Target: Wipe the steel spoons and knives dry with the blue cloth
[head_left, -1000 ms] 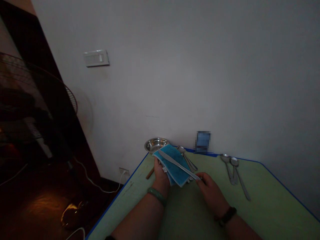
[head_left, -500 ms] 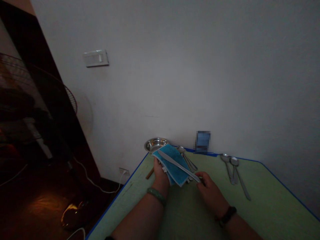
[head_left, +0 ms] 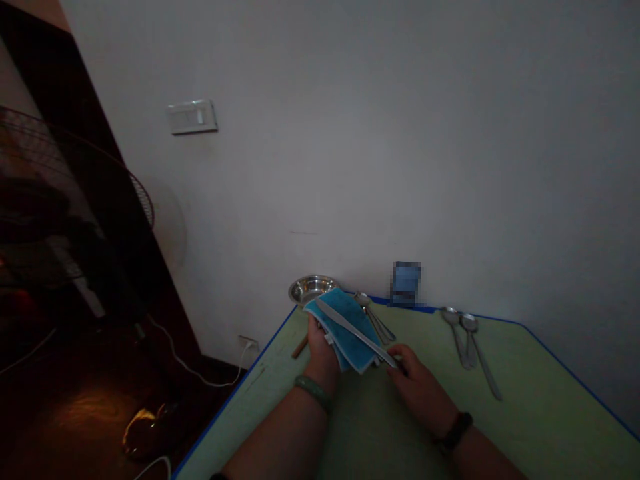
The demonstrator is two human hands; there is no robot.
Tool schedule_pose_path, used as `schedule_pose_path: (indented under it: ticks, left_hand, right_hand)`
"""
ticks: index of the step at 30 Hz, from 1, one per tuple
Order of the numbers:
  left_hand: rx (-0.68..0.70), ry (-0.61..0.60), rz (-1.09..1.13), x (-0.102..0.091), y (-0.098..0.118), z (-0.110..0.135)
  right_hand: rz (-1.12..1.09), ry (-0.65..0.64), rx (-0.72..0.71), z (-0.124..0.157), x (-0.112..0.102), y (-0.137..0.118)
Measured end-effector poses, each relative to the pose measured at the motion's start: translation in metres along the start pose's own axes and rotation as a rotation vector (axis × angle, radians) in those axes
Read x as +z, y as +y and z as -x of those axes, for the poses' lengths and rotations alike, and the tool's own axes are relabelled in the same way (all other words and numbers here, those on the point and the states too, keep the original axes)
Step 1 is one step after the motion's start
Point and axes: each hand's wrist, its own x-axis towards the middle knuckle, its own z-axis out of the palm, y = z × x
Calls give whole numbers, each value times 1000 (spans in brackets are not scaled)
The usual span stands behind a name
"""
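My left hand (head_left: 320, 347) is closed on a folded blue cloth (head_left: 350, 337), holding it up over the green table (head_left: 525, 413). A long metal knife (head_left: 350, 327) lies slantwise across the cloth. My right hand (head_left: 417, 383) pinches the knife's handle end at the cloth's lower right edge. A green bangle is on my left wrist and a dark band on my right wrist.
A steel bowl (head_left: 311, 288) sits at the table's far left corner. Spoons (head_left: 374, 319) lie just behind the cloth, and two more spoons (head_left: 470, 343) lie to the right. A small blue box (head_left: 406, 281) stands against the wall. A fan (head_left: 75, 220) stands on the floor at left.
My right hand has slid slightly left along the knife toward the cloth. The left hand and cloth have stayed put.
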Motion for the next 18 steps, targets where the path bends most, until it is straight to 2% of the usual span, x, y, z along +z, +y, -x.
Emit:
schedule_pose_path:
  ticks: [6, 12, 18]
  left_hand:
    - [2, 6, -24, 4, 0, 3]
    - [28, 70, -18, 7, -1, 4]
    - [37, 93, -7, 5, 0, 2]
  right_hand:
    - [-23, -7, -1, 3, -1, -2]
    - [-37, -11, -14, 3, -2, -5]
    - [25, -47, -41, 2, -3, -5]
